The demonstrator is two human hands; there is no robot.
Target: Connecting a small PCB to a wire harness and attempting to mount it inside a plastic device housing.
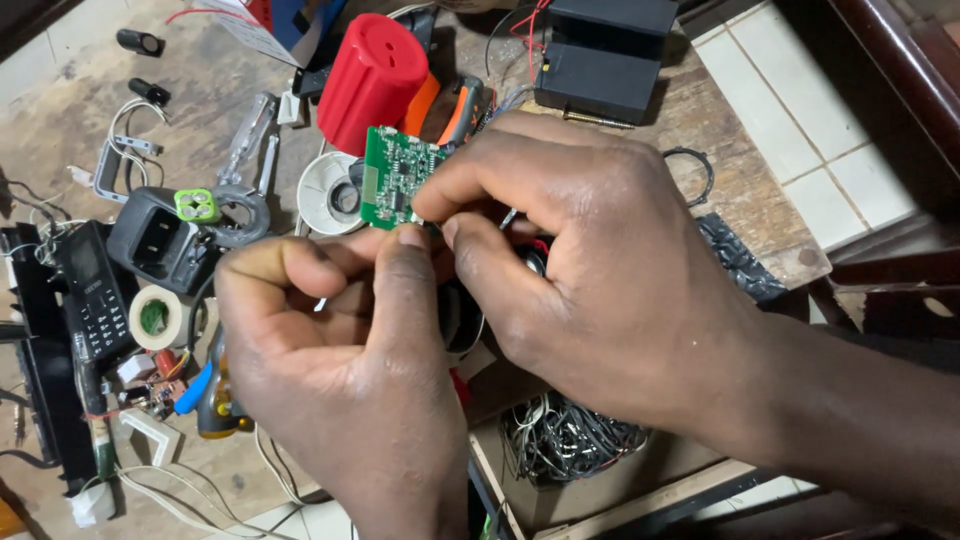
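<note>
Both hands meet over the cluttered wooden workbench (700,120), seen from the head camera: the left hand (340,370) curls with its thumb pressed up against the lower edge of a small green circuit board (392,177), and the right hand (590,260) pinches the board's right side between thumb and forefinger. The board stands bare, held up clear of any casing, just above the thumbs. Judging by this, it is already out of its housing, and the handling or fitting seems unfinished. Beyond the fingertips lies a red cylindrical casing (372,80); left of the left hand sit a roll of tape (157,317) and a black charger cradle (160,240); below the right wrist, a tangle of wires (570,435).
</note>
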